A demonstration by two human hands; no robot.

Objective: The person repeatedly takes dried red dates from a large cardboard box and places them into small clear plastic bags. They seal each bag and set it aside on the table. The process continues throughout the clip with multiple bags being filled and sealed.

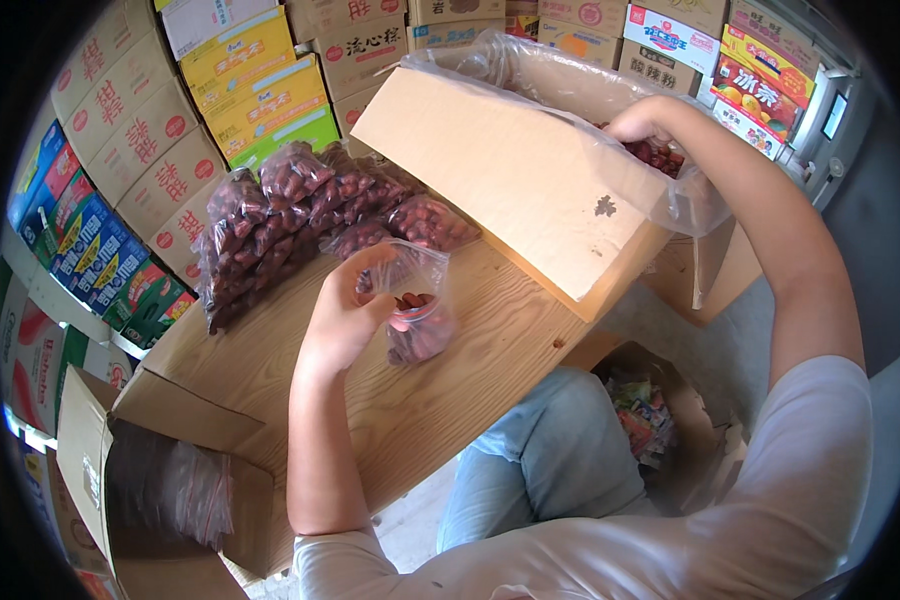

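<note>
Both curled; left hand [337, 318] holds bag [428, 325]; right hand [650, 120] at fruit [660, 159].

Bright light, with curved edges and all 4 corners black.

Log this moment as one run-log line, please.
left hand: holding clear bag, some dark red fruit inside | right hand: in plastic-lined carton, at more fruit | filled bags: piled on wooden table

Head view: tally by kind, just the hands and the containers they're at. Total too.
Hands: 2 (left hand, right hand)
Held clear bag: 1, in the left hand
Lined carton: 1, right hand reaching in
Total: 4
</note>
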